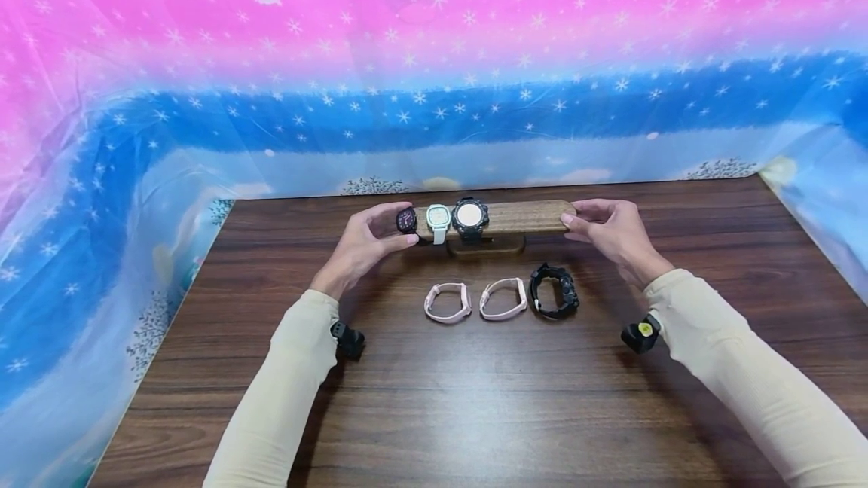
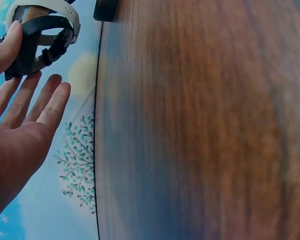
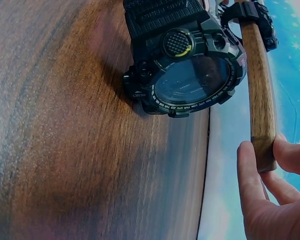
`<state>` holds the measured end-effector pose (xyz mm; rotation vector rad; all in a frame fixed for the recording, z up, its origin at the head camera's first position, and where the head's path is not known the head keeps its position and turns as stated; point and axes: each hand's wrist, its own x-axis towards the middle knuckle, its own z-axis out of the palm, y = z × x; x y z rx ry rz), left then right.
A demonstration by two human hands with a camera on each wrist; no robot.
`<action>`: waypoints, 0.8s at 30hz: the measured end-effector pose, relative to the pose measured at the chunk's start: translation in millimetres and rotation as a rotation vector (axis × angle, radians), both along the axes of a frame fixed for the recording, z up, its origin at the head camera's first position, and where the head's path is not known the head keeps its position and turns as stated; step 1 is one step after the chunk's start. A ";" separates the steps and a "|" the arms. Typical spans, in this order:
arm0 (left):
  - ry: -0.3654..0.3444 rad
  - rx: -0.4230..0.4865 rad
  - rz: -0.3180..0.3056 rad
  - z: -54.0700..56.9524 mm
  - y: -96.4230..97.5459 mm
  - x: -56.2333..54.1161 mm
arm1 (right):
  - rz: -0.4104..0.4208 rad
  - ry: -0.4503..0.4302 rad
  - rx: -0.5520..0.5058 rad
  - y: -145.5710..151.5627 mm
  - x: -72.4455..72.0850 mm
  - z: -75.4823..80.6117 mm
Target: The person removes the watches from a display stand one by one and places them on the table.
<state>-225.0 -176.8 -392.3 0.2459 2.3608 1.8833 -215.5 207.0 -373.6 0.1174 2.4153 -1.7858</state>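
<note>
A wooden watch stand (image 1: 522,217) with a horizontal bar stands at the back of the table. On its left part sit a small black watch (image 1: 406,220), a pale mint watch (image 1: 438,217) and a large black watch (image 1: 469,213). My left hand (image 1: 359,248) pinches the small black watch at the bar's left end; in the left wrist view, the thumb lies against its dark case (image 2: 26,57). With thumb and fingers, my right hand (image 1: 615,236) grips the bar's bare right end (image 3: 262,145).
In front of the stand, two pale pink watches (image 1: 465,300) and a chunky black watch (image 1: 568,294) rest on their sides on the brown wooden table (image 1: 475,398). A patterned pink and blue cloth (image 1: 434,119) hangs behind the table. Wrist cameras (image 1: 349,340) sit on both sleeves.
</note>
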 end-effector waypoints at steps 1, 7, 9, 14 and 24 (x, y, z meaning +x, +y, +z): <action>-0.001 0.001 0.001 0.2 -0.4 0.0 | 0.001 0.000 0.002 -0.1 0.0 0.0; -0.005 -0.008 0.008 0.6 -3.8 1.0 | -0.002 -0.004 0.010 -0.6 0.1 0.2; -0.006 -0.017 0.014 0.6 -5.8 1.7 | -0.005 -0.006 0.014 -0.6 0.1 0.5; -0.010 -0.027 0.031 -0.2 -10.8 4.2 | -0.009 -0.011 0.014 -0.1 0.4 0.3; 0.055 -0.172 0.068 2.6 -19.8 11.9 | -0.005 -0.009 -0.004 -0.3 0.1 0.2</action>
